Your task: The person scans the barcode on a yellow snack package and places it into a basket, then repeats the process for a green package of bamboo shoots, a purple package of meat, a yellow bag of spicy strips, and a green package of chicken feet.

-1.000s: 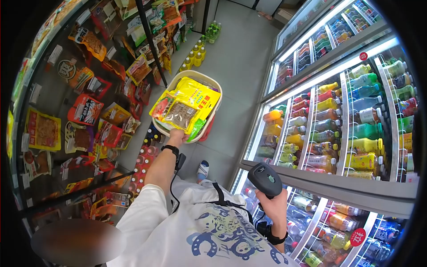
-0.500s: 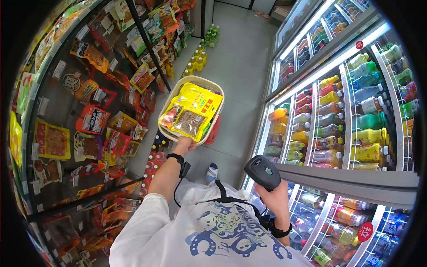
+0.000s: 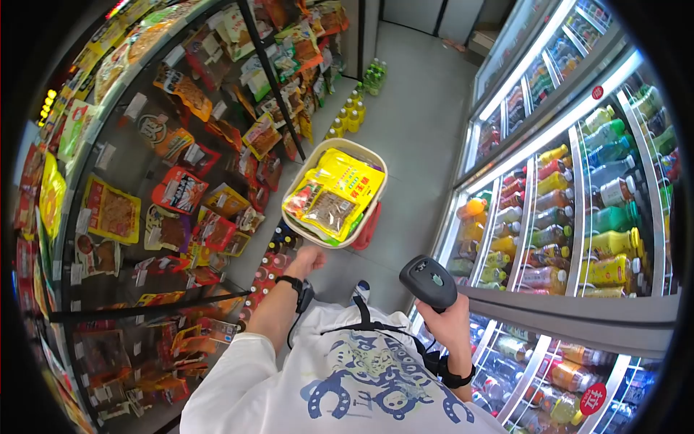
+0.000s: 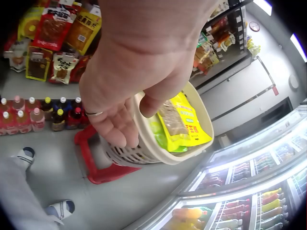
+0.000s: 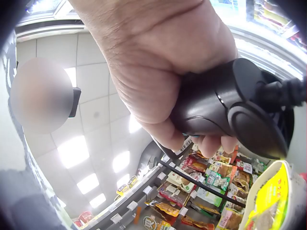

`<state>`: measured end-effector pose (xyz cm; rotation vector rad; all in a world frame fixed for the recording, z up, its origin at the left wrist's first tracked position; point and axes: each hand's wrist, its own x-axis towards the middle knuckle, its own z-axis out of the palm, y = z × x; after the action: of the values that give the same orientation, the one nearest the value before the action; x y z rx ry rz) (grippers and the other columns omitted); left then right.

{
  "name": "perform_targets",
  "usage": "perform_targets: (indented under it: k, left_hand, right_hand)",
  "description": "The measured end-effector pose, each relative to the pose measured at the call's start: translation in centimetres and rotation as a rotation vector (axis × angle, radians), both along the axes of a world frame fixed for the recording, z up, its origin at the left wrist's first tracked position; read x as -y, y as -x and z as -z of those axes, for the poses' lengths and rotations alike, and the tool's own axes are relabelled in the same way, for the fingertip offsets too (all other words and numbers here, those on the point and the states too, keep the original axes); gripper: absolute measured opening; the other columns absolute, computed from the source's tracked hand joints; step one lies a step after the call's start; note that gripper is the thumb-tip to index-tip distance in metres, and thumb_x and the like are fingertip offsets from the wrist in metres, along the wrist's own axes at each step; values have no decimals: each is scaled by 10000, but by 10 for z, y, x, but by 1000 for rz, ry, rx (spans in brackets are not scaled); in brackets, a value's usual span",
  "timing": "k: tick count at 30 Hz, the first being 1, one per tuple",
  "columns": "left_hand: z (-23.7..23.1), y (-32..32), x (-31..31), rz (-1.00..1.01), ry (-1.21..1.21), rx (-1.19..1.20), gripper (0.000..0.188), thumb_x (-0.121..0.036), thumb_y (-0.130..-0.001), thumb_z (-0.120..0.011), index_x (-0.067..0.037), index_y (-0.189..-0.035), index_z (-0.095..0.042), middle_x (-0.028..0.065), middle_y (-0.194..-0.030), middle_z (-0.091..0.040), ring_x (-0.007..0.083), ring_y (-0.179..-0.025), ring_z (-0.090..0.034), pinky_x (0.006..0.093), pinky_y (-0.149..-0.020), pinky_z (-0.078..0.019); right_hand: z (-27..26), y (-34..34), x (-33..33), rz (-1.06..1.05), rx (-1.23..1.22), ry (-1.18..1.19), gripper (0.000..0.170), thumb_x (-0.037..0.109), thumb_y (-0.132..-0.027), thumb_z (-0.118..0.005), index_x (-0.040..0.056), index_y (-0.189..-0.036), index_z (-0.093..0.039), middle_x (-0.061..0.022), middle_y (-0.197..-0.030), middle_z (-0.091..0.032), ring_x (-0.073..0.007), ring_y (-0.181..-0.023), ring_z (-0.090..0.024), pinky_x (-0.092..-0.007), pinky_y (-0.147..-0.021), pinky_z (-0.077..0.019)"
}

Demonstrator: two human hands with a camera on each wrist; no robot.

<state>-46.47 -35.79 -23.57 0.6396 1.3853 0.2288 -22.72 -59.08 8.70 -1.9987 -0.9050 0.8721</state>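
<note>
My left hand (image 3: 309, 259) is just on the near side of a cream plastic basket (image 3: 384, 166), its fingers loosely bent with nothing held. In the left wrist view the fingertips (image 4: 125, 136) overlap the basket's slotted wall. A large yellow food packet (image 3: 352, 179) with a clear window lies on top in the basket, with a green packet (image 4: 165, 141) partly under it. My right hand (image 3: 450, 327) grips a black barcode scanner (image 3: 428, 282) by its handle, the scanner's head raised in front of my body.
Packaged snacks (image 3: 113, 207) fill the dark shelf on the left. Rows of bottles (image 3: 269, 278) stand on the floor along its foot. Glass-fronted drink fridges (image 3: 571, 217) line the right. A red basket handle (image 4: 91, 165) shows beside the basket.
My left hand has drawn back from the yellow packet and the basket's near rim toward my body. The packet stays in the basket. My right hand keeps holding the barcode scanner.
</note>
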Motion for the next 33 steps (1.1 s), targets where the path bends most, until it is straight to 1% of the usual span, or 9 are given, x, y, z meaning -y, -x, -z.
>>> perform_targets:
  k: [3,5,8,12,15,19,22,27,33]
  left_hand:
    - [21,39,17,-105,-19,-116,109,-115,-824,-544,-35,-800,-613,89,-690,-616,203,-566,-614,339,-474,-511]
    - [29,71,29,-68,-33,-208,106,-78,-800,-533,-19,-759,-611,108,-668,-607,223,-560,-612,349,-470,-509]
    - [11,108,56,-123,-84,-333,112,-78,-786,-529,3,-774,-605,129,-684,-610,233,-553,-607,354,-461,-496]
    - [21,160,97,-250,-98,-408,154,-119,-808,-510,6,-825,-599,122,-727,-621,223,-559,-611,340,-459,-483]
    - [-22,170,123,-155,-103,-503,166,-122,-803,-502,9,-845,-594,124,-728,-622,223,-552,-612,340,-461,-493]
    - [-20,186,146,-175,-114,-533,188,-123,-796,-501,21,-864,-600,127,-736,-629,224,-565,-622,343,-470,-502]
    - [-8,196,147,37,-44,-573,230,-137,-781,-504,23,-881,-636,116,-799,-659,209,-647,-651,330,-511,-520]
    - [6,202,138,31,-195,-475,232,-160,-771,-508,15,-838,-644,119,-754,-657,204,-643,-647,335,-518,-518]
    - [9,234,145,-11,-275,-480,230,-175,-747,-497,-3,-807,-637,119,-692,-648,219,-563,-616,343,-510,-500]
  right_hand:
    - [8,-3,-5,-74,3,-22,242,110,-694,-703,-5,-899,-649,-115,-729,-657,-164,-622,-589,-292,-638,-471]
    - [11,-1,-13,-122,-5,-75,230,104,-690,-701,-13,-882,-652,-98,-684,-647,-138,-607,-577,-287,-620,-469]
    - [18,1,-25,-165,-50,-68,222,109,-682,-706,-18,-857,-655,-85,-659,-641,-117,-604,-563,-284,-608,-466]
    - [27,3,-46,-275,-82,-51,207,121,-685,-706,-15,-832,-654,-85,-635,-623,-121,-589,-550,-286,-594,-456]
    - [31,5,-63,-362,-84,-82,201,120,-690,-704,-14,-830,-654,-80,-627,-614,-115,-581,-541,-283,-591,-454]
    - [13,13,-77,-369,-4,-143,198,106,-691,-700,-11,-845,-658,-73,-615,-612,-104,-570,-532,-285,-577,-450]
    - [10,24,-76,-330,-26,-151,193,103,-697,-690,-15,-847,-657,-44,-587,-595,-90,-543,-512,-277,-546,-434]
    - [24,56,-70,-355,-44,-216,141,88,-724,-652,-31,-801,-646,-32,-585,-599,-83,-524,-540,-256,-505,-432]
    - [11,116,-70,-456,-59,-117,163,118,-706,-678,-17,-795,-660,-35,-574,-600,-88,-520,-541,-266,-520,-440]
